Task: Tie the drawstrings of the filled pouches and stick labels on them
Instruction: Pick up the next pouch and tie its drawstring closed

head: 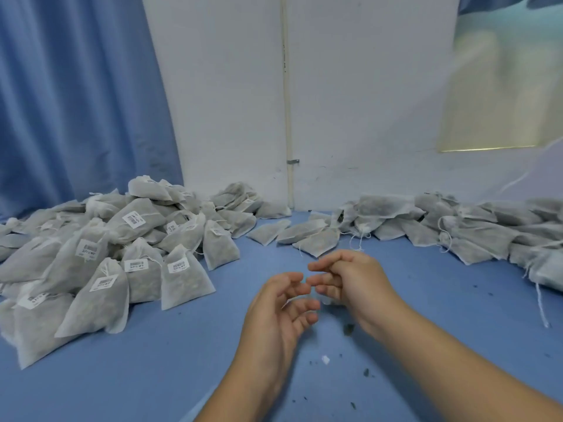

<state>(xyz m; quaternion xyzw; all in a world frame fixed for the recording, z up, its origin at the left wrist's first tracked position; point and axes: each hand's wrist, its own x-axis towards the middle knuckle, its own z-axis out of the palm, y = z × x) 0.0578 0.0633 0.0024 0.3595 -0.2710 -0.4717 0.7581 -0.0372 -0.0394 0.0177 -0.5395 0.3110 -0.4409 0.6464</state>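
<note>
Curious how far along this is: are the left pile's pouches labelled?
Labelled: white barcode stickers show on many pouches there.

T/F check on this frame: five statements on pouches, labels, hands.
1. Pouches in the left pile carry labels. True.
2. Pouches in the right pile carry labels. False: none show there.
3. The right hand grips a pouch. False: no pouch in it; it is over the table.
4. A blue curtain hangs behind the left pile. True.
5. The table is red. False: it is blue.
</note>
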